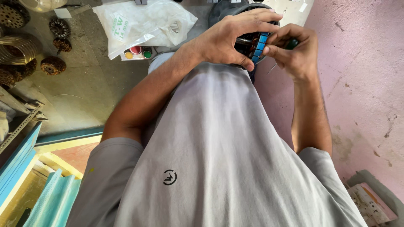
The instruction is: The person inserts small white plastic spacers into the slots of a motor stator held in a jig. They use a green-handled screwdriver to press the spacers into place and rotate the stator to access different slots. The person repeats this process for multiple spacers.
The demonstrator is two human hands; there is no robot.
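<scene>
The left hand [229, 40] wraps over the round stator [252, 42], held against the knee to steady it. The right hand [294, 50] pinches a green-handled tool [291, 43] at its blue slot liners [259, 47].

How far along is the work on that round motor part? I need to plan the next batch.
Done: blue insulation strips already sit in several slots of the stator. In hand: the left hand steadies it while the right hand works with a green-handled tool. Left: cannot tell; hands hide most slots.

Soft even daylight, faint shadows, no glare, sharp focus, wide-angle bending at the edges
</scene>
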